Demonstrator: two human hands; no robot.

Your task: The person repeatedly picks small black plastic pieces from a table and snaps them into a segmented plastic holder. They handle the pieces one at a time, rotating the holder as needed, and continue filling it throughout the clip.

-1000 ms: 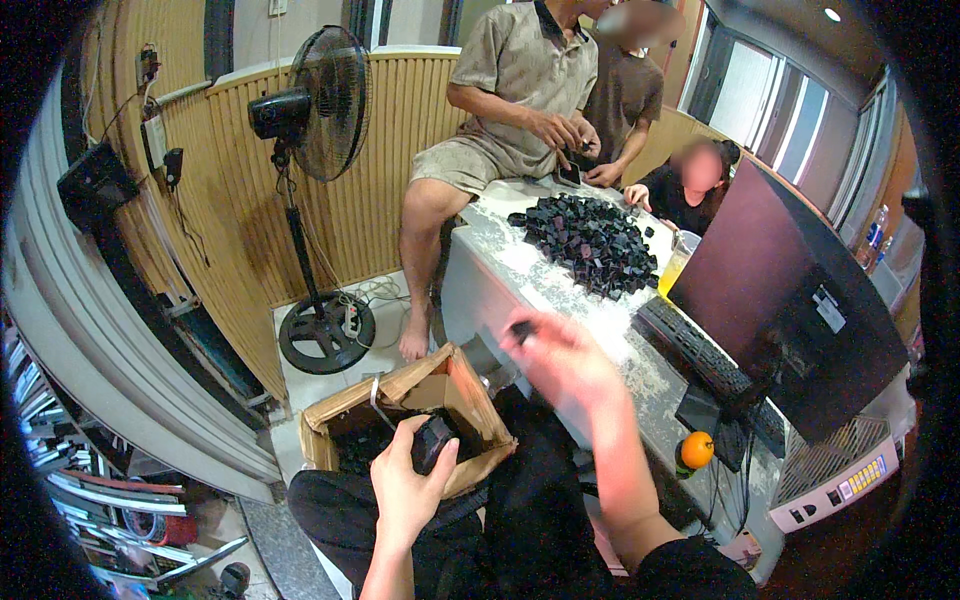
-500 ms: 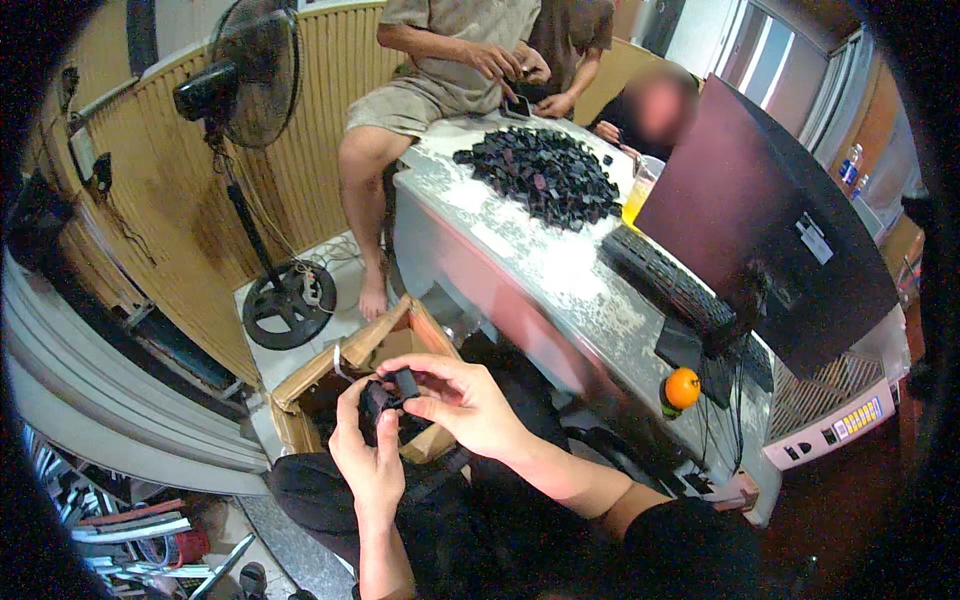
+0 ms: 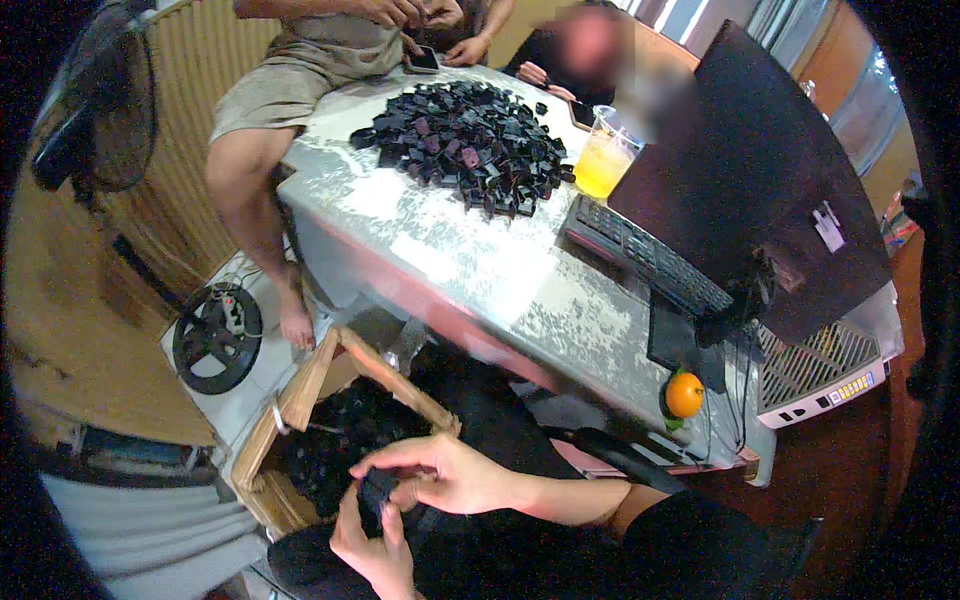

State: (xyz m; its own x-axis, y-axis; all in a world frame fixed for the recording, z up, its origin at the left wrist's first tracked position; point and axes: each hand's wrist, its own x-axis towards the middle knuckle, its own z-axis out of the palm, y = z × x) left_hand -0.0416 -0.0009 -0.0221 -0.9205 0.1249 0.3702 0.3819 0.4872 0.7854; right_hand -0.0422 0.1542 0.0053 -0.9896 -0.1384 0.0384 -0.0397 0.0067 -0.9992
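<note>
Between both hands is a small black block-like piece [image 3: 376,488], its exact kind unclear. My left hand [image 3: 372,545] grips it from below with thumb and fingers. My right hand [image 3: 445,476] closes on it from the right, fingers curled over its top. Just beyond my hands stands an open cardboard box [image 3: 262,450], with many dark pieces [image 3: 345,425] inside, too dim to make out singly. A large heap of similar small black pieces [image 3: 470,145] lies on the table [image 3: 440,255].
Right of the heap stand a cup of yellow drink [image 3: 603,165], a keyboard [image 3: 645,258] and a large monitor [image 3: 760,170]. An orange fruit [image 3: 685,395] sits near the table edge. A person's bare leg [image 3: 245,205] hangs left of the table; other people are behind it.
My view has shifted, bringing the table and heap closer. My hands are lower in the picture, still together. Two dark parts showed between my fingers before; now they appear as one dark mass.
</note>
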